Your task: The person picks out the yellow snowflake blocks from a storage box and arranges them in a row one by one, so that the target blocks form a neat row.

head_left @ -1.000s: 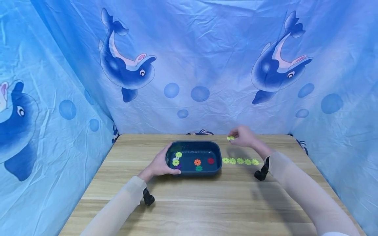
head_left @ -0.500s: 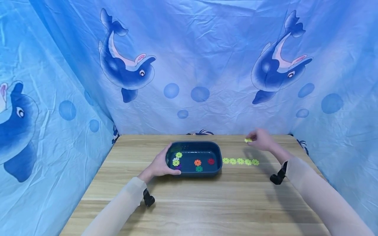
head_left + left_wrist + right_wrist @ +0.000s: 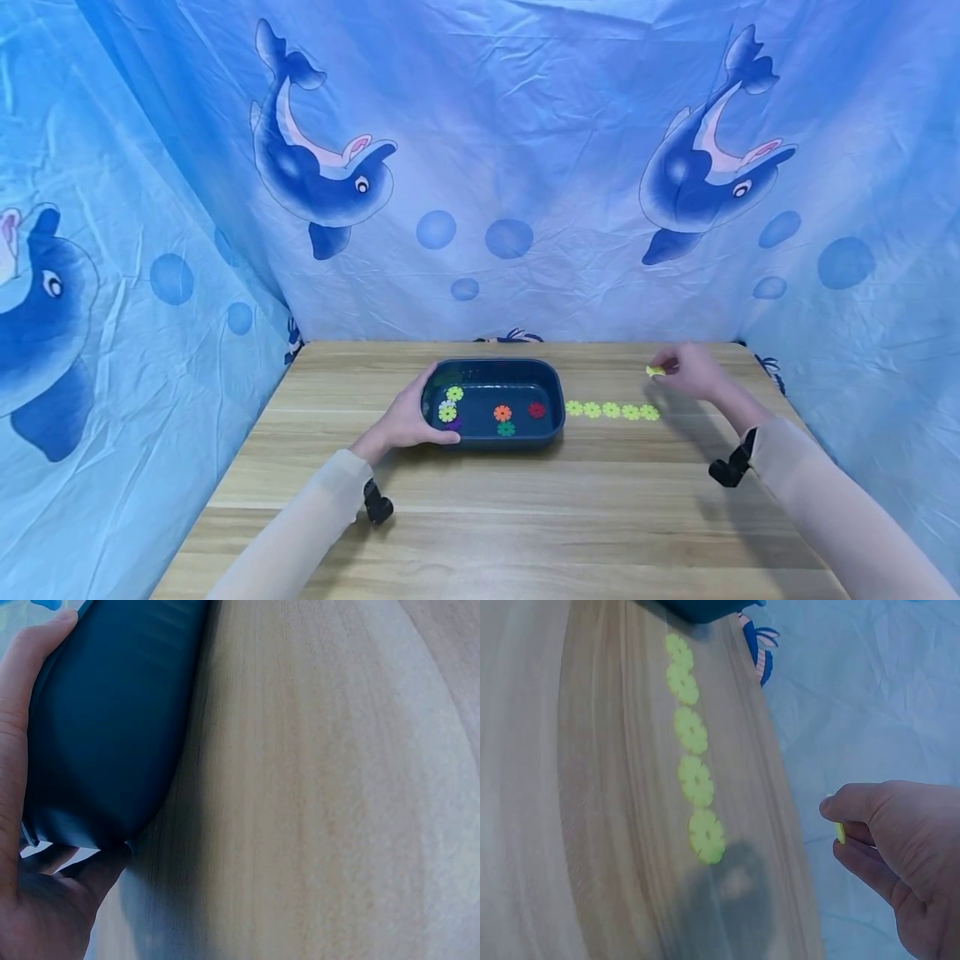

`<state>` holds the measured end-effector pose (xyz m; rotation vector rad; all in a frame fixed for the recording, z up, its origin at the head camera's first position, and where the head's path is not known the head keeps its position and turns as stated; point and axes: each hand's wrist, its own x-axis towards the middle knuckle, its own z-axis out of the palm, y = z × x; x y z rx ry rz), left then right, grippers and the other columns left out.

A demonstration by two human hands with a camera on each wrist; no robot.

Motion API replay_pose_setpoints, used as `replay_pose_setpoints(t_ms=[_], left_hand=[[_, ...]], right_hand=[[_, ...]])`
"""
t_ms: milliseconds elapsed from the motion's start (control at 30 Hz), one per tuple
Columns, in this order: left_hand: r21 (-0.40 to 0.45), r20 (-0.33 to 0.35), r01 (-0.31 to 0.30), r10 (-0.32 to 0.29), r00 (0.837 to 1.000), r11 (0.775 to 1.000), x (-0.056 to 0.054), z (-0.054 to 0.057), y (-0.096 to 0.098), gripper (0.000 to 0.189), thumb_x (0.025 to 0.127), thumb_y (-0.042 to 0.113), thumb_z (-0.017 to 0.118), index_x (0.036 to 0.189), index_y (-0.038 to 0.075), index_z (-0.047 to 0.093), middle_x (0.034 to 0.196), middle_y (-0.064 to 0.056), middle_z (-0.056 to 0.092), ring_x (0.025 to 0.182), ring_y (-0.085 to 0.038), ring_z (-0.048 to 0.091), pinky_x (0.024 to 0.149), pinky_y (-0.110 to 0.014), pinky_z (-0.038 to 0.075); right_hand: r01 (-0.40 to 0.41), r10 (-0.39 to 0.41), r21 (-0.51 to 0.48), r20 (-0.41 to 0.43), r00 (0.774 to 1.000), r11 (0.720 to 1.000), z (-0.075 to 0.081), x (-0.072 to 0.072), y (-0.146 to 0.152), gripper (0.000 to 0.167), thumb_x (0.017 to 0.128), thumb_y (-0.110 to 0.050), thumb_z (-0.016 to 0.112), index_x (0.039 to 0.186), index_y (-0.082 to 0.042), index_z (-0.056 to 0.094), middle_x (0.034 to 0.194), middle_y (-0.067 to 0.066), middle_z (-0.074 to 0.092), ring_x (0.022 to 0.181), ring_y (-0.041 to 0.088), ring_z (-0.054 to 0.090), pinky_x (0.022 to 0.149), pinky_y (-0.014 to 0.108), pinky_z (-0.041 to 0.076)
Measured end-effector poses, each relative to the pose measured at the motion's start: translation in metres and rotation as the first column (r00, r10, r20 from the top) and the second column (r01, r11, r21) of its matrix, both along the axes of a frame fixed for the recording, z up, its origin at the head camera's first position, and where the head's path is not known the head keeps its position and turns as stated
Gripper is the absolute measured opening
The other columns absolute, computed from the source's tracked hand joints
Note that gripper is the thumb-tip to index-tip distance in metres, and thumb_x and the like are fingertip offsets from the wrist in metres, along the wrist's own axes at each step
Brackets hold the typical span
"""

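Note:
My left hand [image 3: 403, 417] grips the left end of a dark blue plastic tub [image 3: 495, 442], thumb over the near rim; the left wrist view shows its fingers around the tub's end wall [image 3: 112, 720]. Between thumb and fingers my right hand [image 3: 692, 372] pinches a yellow-green flower-shaped disc [image 3: 656, 371], held above the table. In the right wrist view that disc [image 3: 841, 832] is seen edge-on. Several matching discs [image 3: 611, 410] lie in a straight row from the tub's right side, below and left of the right hand.
Inside the tub are two yellow-green discs [image 3: 447, 412], an orange disc [image 3: 502, 412], a red disc [image 3: 536, 410], a green disc [image 3: 506, 428], and partly covered white and purple ones. A blue dolphin-print curtain [image 3: 480, 167] stands behind the wooden table [image 3: 480, 517].
My right hand has travelled rightward from beyond the tub's right corner, carrying the yellow-green disc, and come slightly lower toward the row's right end. The left hand and tub stay still.

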<state>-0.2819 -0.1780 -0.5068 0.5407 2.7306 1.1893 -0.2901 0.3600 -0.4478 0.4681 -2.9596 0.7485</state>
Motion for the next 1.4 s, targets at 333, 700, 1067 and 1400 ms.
replay_pose_setpoints(t_ms=[333, 700, 1067, 1400], left_hand=[[0.005, -0.001, 0.0, 0.0, 1.0, 1.0, -0.001, -0.001, -0.001, 0.136, 0.07, 0.043, 0.099, 0.172, 0.016, 0.013, 0.173, -0.019, 0.031, 0.156, -0.043, 0.038, 0.124, -0.068, 0.036], [0.004, 0.004, -0.006, 0.006, 1.0, 1.0, -0.002, -0.002, -0.001, 0.136, 0.071, 0.045, 0.099, 0.172, 0.018, 0.013, 0.174, -0.017, 0.03, 0.156, -0.041, 0.038, 0.124, -0.067, 0.036], [0.003, -0.001, 0.003, -0.003, 1.0, 1.0, -0.001, -0.002, -0.001, 0.137, 0.07, 0.045, 0.099, 0.172, 0.016, 0.012, 0.174, -0.019, 0.03, 0.155, -0.043, 0.038, 0.123, -0.068, 0.037], [0.001, -0.005, 0.01, -0.01, 1.0, 1.0, -0.003, -0.001, 0.0, 0.139, 0.068, 0.043, 0.1, 0.172, 0.012, 0.013, 0.173, -0.019, 0.031, 0.156, -0.043, 0.038, 0.124, -0.067, 0.037]], right_hand=[[-0.011, 0.011, 0.002, -0.037, 0.999, 1.0, -0.015, 0.007, 0.013, 0.02, 0.09, -0.005, 0.081, 0.106, 0.006, 0.078, 0.103, 0.025, 0.078, 0.094, 0.041, 0.076, 0.084, 0.052, 0.065], [0.023, -0.021, 0.04, -0.049, 0.999, 0.999, -0.028, 0.017, 0.023, 0.014, 0.088, -0.007, 0.083, 0.1, 0.0, 0.079, 0.098, 0.019, 0.079, 0.091, 0.038, 0.076, 0.082, 0.05, 0.065], [0.043, -0.043, 0.091, 0.0, 0.999, 0.995, -0.04, 0.023, 0.023, 0.011, 0.087, -0.011, 0.084, 0.094, -0.005, 0.078, 0.092, 0.01, 0.079, 0.087, 0.029, 0.076, 0.083, 0.051, 0.064], [0.004, -0.007, 0.084, 0.033, 0.999, 0.996, -0.044, 0.027, 0.02, 0.013, 0.085, -0.007, 0.084, 0.095, -0.003, 0.078, 0.091, 0.011, 0.078, 0.084, 0.026, 0.075, 0.079, 0.046, 0.064]])
